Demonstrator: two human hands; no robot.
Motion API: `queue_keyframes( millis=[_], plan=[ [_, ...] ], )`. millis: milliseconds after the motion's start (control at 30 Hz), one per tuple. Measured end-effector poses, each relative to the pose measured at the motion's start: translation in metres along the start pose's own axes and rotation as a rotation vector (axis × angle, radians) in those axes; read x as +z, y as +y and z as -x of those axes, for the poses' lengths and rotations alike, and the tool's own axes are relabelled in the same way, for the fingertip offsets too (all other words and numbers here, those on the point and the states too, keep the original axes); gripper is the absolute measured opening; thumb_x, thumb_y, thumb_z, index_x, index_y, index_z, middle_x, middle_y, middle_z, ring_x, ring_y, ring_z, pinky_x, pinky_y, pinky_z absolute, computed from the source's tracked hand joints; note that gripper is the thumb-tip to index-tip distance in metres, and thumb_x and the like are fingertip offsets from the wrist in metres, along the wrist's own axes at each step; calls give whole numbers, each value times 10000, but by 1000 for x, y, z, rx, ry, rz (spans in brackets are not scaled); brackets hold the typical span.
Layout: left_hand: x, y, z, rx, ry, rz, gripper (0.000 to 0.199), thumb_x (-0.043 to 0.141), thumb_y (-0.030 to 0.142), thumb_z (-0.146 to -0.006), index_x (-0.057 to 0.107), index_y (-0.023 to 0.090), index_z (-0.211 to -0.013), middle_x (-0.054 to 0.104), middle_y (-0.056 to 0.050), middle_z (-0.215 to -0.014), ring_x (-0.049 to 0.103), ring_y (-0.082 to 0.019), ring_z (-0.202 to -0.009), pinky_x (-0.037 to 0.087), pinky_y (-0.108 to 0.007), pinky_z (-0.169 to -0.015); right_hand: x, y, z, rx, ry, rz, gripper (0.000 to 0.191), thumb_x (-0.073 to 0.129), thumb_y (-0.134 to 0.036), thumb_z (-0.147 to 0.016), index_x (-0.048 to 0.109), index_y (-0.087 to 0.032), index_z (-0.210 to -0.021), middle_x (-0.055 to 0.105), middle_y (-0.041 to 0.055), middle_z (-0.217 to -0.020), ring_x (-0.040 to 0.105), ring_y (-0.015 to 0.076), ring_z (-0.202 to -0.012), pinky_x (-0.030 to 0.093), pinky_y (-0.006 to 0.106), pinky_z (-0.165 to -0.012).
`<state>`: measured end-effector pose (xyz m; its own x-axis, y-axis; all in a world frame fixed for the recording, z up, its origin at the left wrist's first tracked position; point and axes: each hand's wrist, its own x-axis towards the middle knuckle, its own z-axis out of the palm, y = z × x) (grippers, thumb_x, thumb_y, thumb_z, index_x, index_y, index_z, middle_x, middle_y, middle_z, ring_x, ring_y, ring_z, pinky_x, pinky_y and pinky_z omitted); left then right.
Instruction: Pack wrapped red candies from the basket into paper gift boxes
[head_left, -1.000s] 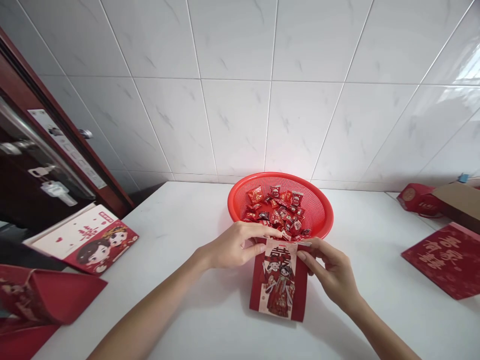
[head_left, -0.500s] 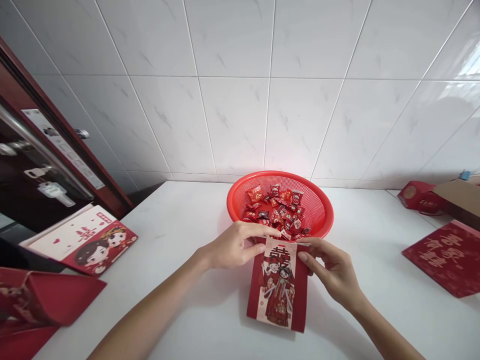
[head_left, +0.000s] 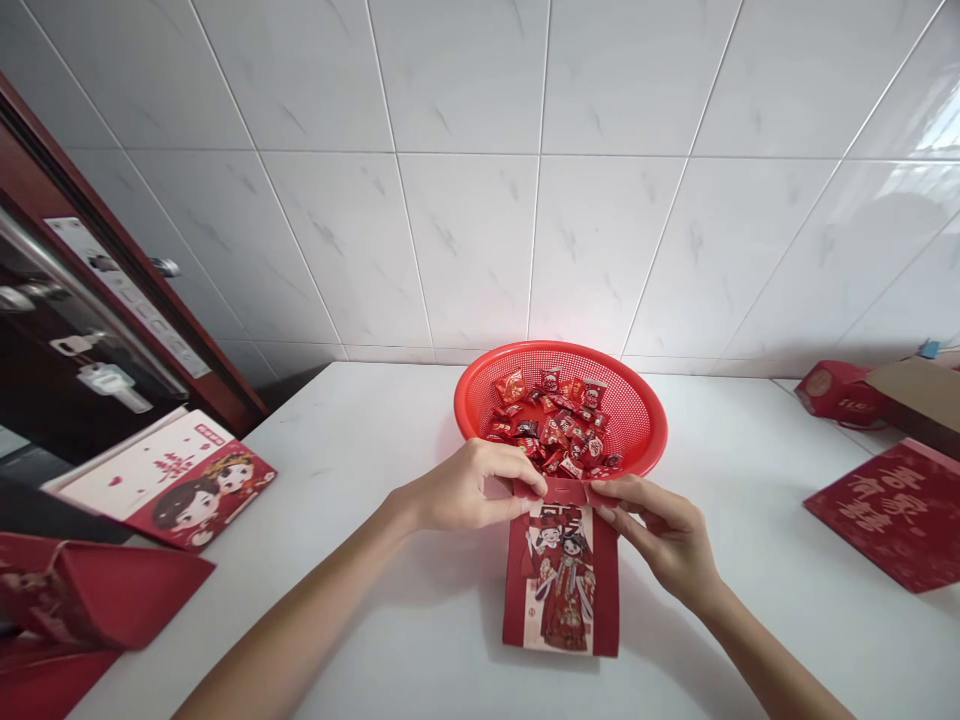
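Note:
Between my hands is a red paper bag (head_left: pixel 564 590) with a cartoon couple printed on a pale panel. My left hand (head_left: pixel 476 487) pinches its upper left corner between thumb and fingers. At the upper right corner my right hand (head_left: pixel 660 525) grips it the same way. A red strip along the bag's top edge is folded down over the printed panel. Right behind the bag stands a red plastic colander (head_left: pixel 646 410) holding several small wrapped candies (head_left: pixel 559 430); my fingers are close to its near rim.
A picture box (head_left: pixel 199 480) and folded red packaging (head_left: pixel 112 595) lie at the left, beside a door with keys (head_left: pixel 112 385). On the right are a flat red bag (head_left: pixel 892 510), a red box (head_left: pixel 840 395) and a brown carton (head_left: pixel 915 395). A tiled wall stands behind.
The bag's top edge has been folded down, covering part of the printed character. The left fingers have shifted from the candies' edge onto the fold. The bag has straightened and moved slightly right.

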<state>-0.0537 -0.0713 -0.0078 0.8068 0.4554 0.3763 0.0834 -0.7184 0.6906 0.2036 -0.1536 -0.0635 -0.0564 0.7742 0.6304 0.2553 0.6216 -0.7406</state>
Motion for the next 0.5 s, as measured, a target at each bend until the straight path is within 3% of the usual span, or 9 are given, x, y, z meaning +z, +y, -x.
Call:
queue_keyframes(
  millis=[167,333,500],
  plan=[
    [0,-2,1,45,4,-37,120,746,195,-883,794,144,-981,777,-82,-895,711,-159,-779,581,-272,-752,-3,4,0,-82,-33,28,252,773,-284,-931,801,-327,-1179,826,36,-912,733,167,-682,619,255,-630],
    [1,-1,1,47,4,-30,141,677,165,-928,798,153,-999,799,-90,-947,725,-163,-818,589,-287,-785,0,-1,0,-10,15,13,222,706,-196,-963,827,-336,-1087,830,6,-907,758,150,-710,620,198,-617],
    [0,3,1,-32,11,-38,189,646,201,-951,781,160,-1077,804,-76,-974,731,-159,-841,589,-276,-785,4,-4,2,32,50,-11,272,727,-158,-931,806,-330,-1127,836,1,-1006,785,154,-759,654,198,-683]
  ],
)
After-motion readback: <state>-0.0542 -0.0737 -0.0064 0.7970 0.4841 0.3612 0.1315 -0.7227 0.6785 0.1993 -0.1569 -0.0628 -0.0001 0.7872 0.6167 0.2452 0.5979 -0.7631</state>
